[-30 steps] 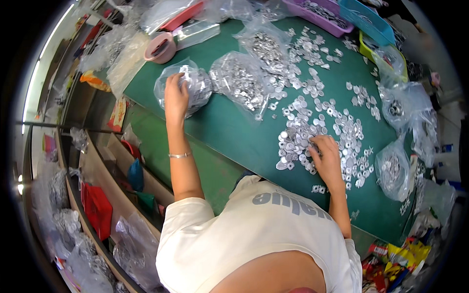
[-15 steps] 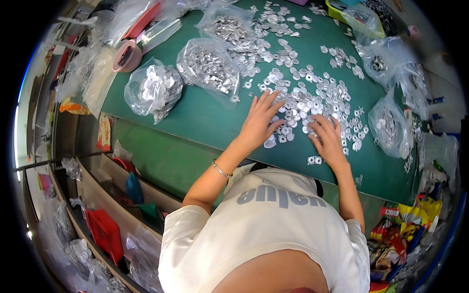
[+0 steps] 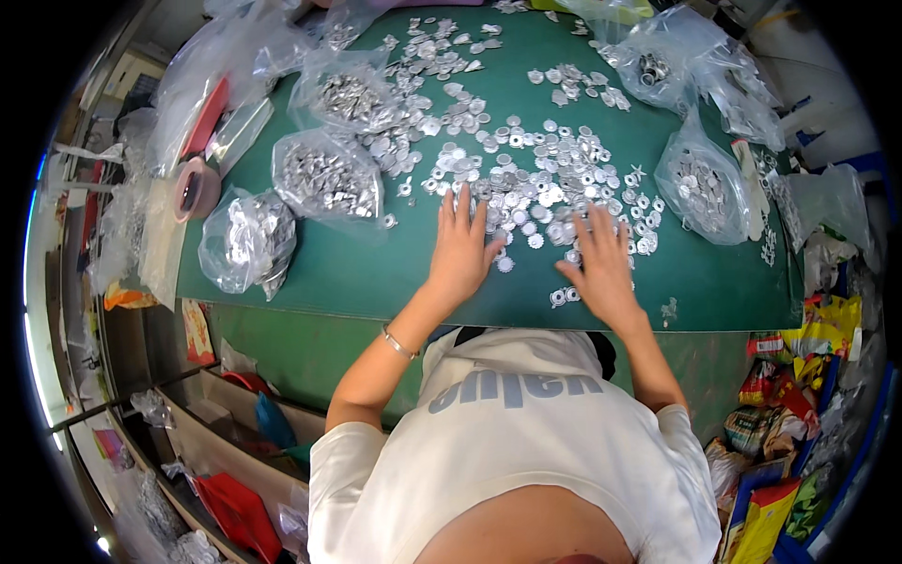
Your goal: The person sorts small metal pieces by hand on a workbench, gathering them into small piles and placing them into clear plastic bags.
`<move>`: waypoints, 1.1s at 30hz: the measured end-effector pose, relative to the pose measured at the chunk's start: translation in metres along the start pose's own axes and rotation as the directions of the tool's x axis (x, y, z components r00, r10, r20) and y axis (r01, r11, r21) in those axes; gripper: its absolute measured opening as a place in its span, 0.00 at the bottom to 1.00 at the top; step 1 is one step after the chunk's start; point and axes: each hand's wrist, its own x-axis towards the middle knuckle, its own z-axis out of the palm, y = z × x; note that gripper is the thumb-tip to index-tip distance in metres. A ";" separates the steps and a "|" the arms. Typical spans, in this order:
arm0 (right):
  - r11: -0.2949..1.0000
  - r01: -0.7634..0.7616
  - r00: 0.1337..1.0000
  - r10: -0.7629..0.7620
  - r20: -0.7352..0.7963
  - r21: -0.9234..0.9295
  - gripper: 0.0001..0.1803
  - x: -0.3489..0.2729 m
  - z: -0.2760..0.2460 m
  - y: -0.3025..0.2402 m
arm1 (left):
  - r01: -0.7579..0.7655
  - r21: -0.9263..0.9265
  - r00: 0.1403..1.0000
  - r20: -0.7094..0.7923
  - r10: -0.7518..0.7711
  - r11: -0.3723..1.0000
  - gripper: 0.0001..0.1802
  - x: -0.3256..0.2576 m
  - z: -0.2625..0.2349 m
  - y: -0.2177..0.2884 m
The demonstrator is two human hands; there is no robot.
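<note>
Head | left hand, right hand flat, fingers spread, grasping nothing | shiny round metal discs | green mat

Single head-worn fisheye view, looking steeply down, close over green table, edges curving toward the rim

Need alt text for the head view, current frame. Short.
Seen from above, a person presses both hands flat, left hand and right hand, on a spread of small silver metal parts on a green table. Clear plastic bags of the same parts lie around the pile, and a roll of tape sits at the table's left edge.
</note>
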 end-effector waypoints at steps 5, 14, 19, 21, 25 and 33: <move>0.957 0.179 0.974 -0.206 0.097 0.228 0.29 -0.004 0.000 -0.025 | -0.131 -0.037 0.959 0.247 0.136 0.991 0.27 -0.018 -0.021 0.031; 0.989 -0.019 0.945 0.065 -0.322 0.144 0.14 0.022 -0.018 0.019 | -0.099 -0.017 0.981 0.168 0.101 0.995 0.26 -0.016 -0.018 0.039; 0.988 0.056 0.956 -0.011 -0.293 0.146 0.12 0.031 -0.004 0.021 | -0.154 -0.025 0.950 0.270 0.155 0.988 0.25 -0.019 -0.020 0.035; 0.961 0.080 0.941 0.015 -0.338 0.264 0.09 0.027 -0.004 0.032 | -0.107 -0.077 0.957 0.264 0.123 0.991 0.25 -0.024 -0.026 0.037; 0.106 -0.156 0.846 0.528 0.078 0.982 0.08 0.041 -0.017 0.039 | 0.004 -0.079 0.986 0.167 0.009 0.997 0.27 -0.016 -0.029 0.042; 0.325 -0.385 0.877 0.421 0.232 0.864 0.14 0.102 -0.012 0.085 | -0.067 0.063 0.981 0.185 0.054 0.996 0.32 -0.007 -0.003 0.032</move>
